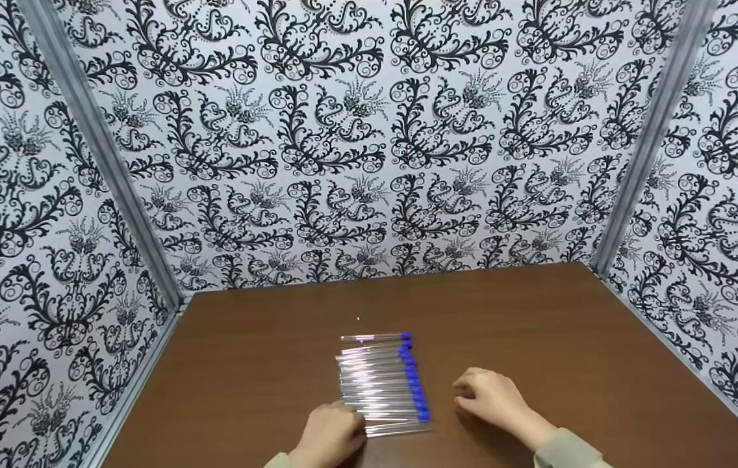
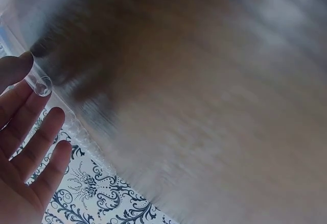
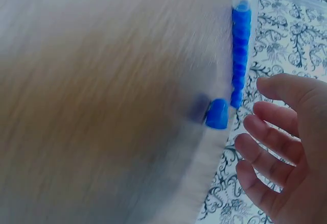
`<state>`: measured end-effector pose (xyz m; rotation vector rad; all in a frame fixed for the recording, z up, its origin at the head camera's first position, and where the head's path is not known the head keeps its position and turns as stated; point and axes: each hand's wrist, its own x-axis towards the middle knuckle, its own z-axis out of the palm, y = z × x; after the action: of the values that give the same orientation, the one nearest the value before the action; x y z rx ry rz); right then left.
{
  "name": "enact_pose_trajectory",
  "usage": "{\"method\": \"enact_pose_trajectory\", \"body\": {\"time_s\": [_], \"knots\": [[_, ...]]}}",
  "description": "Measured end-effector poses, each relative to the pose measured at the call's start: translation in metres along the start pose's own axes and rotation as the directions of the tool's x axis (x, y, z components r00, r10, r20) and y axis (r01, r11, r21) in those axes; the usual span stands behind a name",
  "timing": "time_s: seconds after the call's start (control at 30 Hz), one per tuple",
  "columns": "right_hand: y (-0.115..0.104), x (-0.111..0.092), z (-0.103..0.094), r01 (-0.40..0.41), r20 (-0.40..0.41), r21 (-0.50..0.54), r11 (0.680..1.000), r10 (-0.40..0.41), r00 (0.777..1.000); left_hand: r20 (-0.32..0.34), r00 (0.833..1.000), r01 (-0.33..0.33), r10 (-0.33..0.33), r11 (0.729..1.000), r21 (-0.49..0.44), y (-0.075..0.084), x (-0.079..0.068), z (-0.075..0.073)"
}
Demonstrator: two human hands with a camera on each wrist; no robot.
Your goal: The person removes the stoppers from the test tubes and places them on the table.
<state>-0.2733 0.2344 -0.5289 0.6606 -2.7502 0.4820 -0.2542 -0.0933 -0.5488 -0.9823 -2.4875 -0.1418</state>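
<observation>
Several clear test tubes with blue caps (image 1: 369, 383) lie side by side on the brown table, caps to the right. The nearest test tube (image 1: 398, 429) shows no blue cap on its right end. My left hand (image 1: 330, 432) holds its left end; the left wrist view shows thumb and fingers pinching the clear rounded end (image 2: 43, 86). To the right of the row is my right hand (image 1: 492, 398), fingers loosely bent and holding nothing. Close by its fingertips in the right wrist view, a blue cap (image 3: 217, 114) sits apart from the row of caps (image 3: 240, 55).
The brown table (image 1: 265, 325) extends around the tubes. Patterned black-and-white walls (image 1: 356, 162) stand at the back and both sides, with grey metal posts (image 1: 115, 169) at the corners.
</observation>
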Motion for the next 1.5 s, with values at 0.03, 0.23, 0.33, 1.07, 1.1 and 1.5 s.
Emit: {"method": "enact_pose_trajectory", "body": {"time_s": [0.03,0.23,0.33,1.07,1.1,1.5], "knots": [[-0.002,0.0,0.0,0.011,0.001,0.003,1.0,-0.011,1.0,0.001,1.0,0.004,-0.004,1.0,0.002,0.0,0.0,0.0],[-0.012,0.002,0.004,0.054,0.015,0.053,0.997,-0.055,0.998,0.014,1.0,0.021,-0.021,1.0,0.003,0.0,0.001,0.001],[-0.014,0.003,0.008,0.071,0.008,0.067,0.995,-0.071,0.997,0.017,0.999,0.027,-0.027,1.0,-0.002,0.0,0.0,0.001],[-0.031,0.003,0.02,0.102,0.002,0.201,0.974,-0.104,0.995,-0.031,0.974,0.225,-0.225,0.974,0.001,-0.01,-0.006,-0.004],[-0.032,0.003,0.021,0.103,0.002,0.201,0.974,-0.105,0.994,-0.024,0.97,0.241,-0.241,0.971,0.0,-0.01,-0.007,-0.004],[-0.037,0.006,0.028,0.088,0.016,0.216,0.972,-0.094,0.995,-0.016,0.951,0.308,-0.307,0.951,0.018,-0.008,-0.008,-0.003]]}}
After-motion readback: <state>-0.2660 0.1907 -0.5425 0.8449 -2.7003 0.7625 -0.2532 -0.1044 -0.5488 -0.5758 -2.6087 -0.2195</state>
